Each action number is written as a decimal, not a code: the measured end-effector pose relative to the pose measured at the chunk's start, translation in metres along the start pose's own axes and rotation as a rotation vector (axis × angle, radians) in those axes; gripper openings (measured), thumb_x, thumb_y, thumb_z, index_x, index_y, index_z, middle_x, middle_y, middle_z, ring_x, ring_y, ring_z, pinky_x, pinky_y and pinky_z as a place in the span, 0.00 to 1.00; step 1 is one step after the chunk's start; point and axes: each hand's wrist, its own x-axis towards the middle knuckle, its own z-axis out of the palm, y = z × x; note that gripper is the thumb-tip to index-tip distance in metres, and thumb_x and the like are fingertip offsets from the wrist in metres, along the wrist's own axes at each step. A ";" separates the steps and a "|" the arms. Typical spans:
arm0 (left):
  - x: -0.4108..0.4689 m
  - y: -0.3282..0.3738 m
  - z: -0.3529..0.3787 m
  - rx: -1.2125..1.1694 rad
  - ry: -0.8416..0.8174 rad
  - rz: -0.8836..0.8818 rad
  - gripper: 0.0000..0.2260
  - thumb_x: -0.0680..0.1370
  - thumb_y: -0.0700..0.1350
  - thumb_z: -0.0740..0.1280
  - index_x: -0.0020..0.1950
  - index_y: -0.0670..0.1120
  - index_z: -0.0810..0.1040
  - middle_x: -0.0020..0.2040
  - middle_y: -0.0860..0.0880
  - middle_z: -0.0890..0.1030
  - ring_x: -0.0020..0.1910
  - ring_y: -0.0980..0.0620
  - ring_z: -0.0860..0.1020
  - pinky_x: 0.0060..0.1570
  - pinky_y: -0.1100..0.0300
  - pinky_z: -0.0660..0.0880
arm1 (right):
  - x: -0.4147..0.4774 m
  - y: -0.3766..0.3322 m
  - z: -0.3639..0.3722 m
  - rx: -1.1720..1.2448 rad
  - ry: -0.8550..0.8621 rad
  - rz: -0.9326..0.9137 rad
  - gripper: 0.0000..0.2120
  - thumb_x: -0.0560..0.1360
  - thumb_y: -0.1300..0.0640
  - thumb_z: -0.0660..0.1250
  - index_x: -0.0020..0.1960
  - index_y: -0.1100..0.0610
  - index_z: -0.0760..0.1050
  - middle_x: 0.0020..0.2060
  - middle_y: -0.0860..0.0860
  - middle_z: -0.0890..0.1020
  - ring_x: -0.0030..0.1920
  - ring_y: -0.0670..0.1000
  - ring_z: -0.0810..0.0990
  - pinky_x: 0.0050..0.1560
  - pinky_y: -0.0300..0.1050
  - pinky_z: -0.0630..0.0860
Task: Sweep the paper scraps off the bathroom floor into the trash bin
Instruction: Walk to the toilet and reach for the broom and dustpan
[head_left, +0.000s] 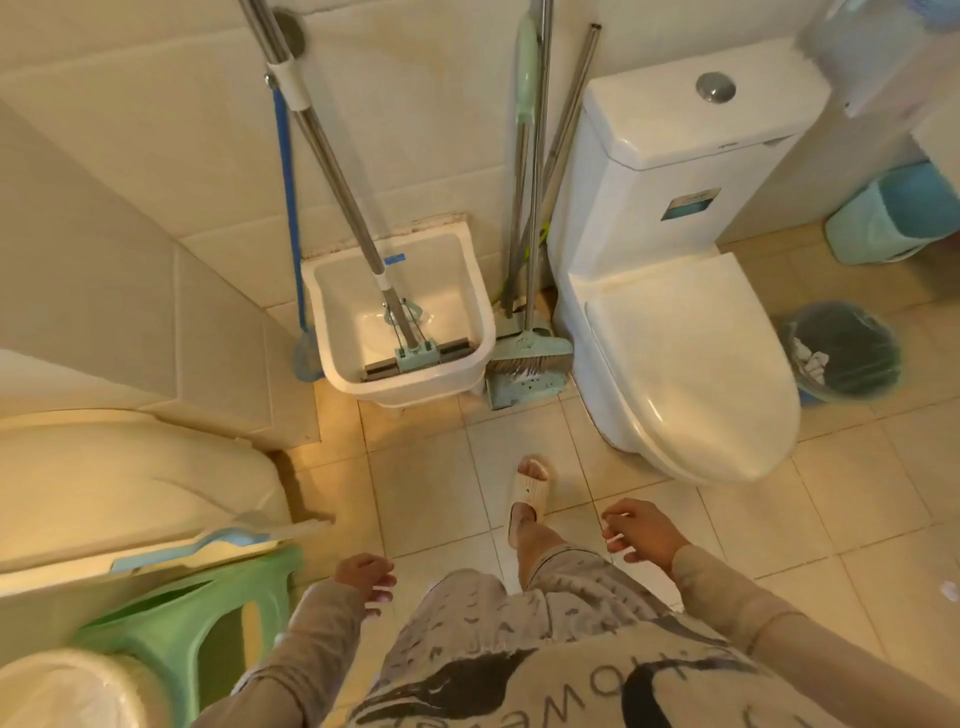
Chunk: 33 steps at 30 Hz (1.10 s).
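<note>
A pale green broom (527, 353) stands upright in its matching dustpan (524, 387) against the wall, between the mop basin and the toilet. A round trash bin (847, 353) with a dark liner and white scraps inside sits right of the toilet. One small white paper scrap (949, 590) lies on the tiles at the far right edge. My left hand (366, 577) hangs low with loosely curled, empty fingers. My right hand (641, 530) is held out over the floor, fingers apart, holding nothing. Both hands are well short of the broom.
A white toilet (675, 338) with its lid down fills the right centre. A white mop basin (400, 322) holds a sponge mop. A light blue bin (893, 218) stands at the back right. A green stool (197, 623) and a white tub (104, 483) crowd the left. My slippered foot (530, 493) steps forward.
</note>
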 end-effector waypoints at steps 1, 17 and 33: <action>0.003 0.011 0.002 -0.017 0.009 -0.001 0.14 0.81 0.35 0.58 0.35 0.41 0.71 0.32 0.42 0.73 0.28 0.49 0.70 0.30 0.63 0.64 | 0.005 -0.013 -0.007 -0.033 -0.009 -0.017 0.08 0.78 0.63 0.58 0.55 0.61 0.73 0.36 0.54 0.76 0.32 0.49 0.73 0.31 0.39 0.67; 0.024 0.166 0.015 0.154 -0.104 0.088 0.09 0.80 0.38 0.58 0.41 0.42 0.72 0.33 0.47 0.74 0.29 0.52 0.70 0.29 0.63 0.66 | 0.033 -0.090 -0.046 -0.006 0.022 0.083 0.13 0.78 0.65 0.57 0.60 0.69 0.72 0.34 0.54 0.76 0.31 0.50 0.74 0.31 0.39 0.68; -0.049 0.488 0.026 0.295 0.140 0.856 0.11 0.78 0.41 0.62 0.58 0.41 0.78 0.62 0.42 0.78 0.61 0.43 0.75 0.63 0.55 0.70 | 0.055 -0.338 -0.093 0.404 -0.024 -0.288 0.05 0.80 0.62 0.58 0.55 0.60 0.69 0.37 0.54 0.77 0.37 0.52 0.77 0.47 0.48 0.76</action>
